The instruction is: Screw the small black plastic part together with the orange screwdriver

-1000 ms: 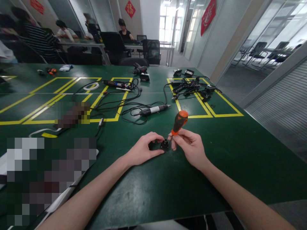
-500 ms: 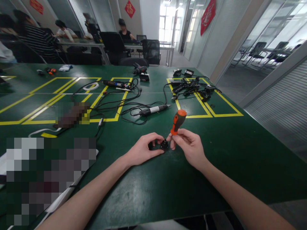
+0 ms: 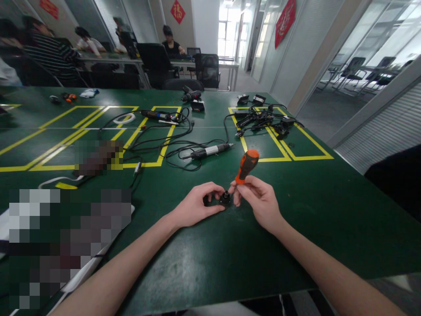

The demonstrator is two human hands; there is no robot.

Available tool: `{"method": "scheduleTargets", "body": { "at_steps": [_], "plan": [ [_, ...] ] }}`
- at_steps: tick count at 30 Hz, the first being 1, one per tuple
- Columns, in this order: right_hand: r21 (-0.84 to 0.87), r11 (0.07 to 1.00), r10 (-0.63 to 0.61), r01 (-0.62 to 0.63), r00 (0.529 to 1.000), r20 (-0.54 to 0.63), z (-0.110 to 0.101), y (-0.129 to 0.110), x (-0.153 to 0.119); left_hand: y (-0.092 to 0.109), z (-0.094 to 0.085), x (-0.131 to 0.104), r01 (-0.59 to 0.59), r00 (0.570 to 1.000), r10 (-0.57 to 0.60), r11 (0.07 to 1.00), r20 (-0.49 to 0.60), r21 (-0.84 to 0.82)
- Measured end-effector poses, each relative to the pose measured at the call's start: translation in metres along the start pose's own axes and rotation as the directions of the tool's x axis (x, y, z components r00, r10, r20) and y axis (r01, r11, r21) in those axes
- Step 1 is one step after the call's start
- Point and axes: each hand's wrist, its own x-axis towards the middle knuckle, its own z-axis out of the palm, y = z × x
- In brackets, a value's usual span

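With thumb and fingers curled round it, my left hand (image 3: 197,204) grips a small black round part (image 3: 225,199) on the green table (image 3: 197,263). A narrow metal-looking stub rises from the middle of that part. My right hand (image 3: 261,199) is closed on an orange and black screwdriver (image 3: 248,166), near the lower end of its handle. The handle points up and leans to the right. Fingers hide most of the shaft, and I cannot tell whether its tip touches the black part.
Beyond my hands lies a grey-black corded electric screwdriver (image 3: 210,151). A tangle of black tools and cables (image 3: 259,119) sits at the back right; a cordless drill (image 3: 191,94) lies at the far edge. A dark shape (image 3: 397,175) stands by the right edge. Several people sit behind.
The screwdriver handle has tilted a little further to the right. A dark shape has come into view at the right edge. My left hand stays in place round the black part.
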Motion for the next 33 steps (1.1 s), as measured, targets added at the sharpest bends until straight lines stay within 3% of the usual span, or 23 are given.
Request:
{"method": "scheduleTargets", "body": {
  "at_steps": [8,14,22,26,33],
  "plan": [
    [-0.038,0.999,0.022,-0.024,0.998,-0.062,0.0011,-0.0007,0.0004,0.0021,0.0007,0.0001,0.009,1.0,-0.009,1.0,-0.006,-0.024],
    [0.003,1.0,0.005,-0.005,1.0,-0.01,0.0006,0.0008,0.0016,0.0013,0.0013,0.0005,0.031,1.0,-0.03,0.999,0.004,-0.042],
    [-0.062,0.998,0.011,-0.018,0.994,-0.109,0.0018,-0.0011,0.0017,-0.0006,0.001,0.0001,0.022,1.0,-0.022,0.999,0.007,-0.034],
    [-0.109,0.994,-0.038,0.032,0.998,-0.057,0.0015,-0.0027,0.003,-0.0018,0.0012,-0.0002,0.023,1.0,-0.023,0.999,0.01,-0.046],
    [-0.031,0.999,-0.017,0.016,1.0,-0.019,0.0006,-0.0007,-0.0005,-0.0017,0.0019,-0.0004,0.031,0.999,-0.03,0.998,0.013,-0.048]
  ]
}}
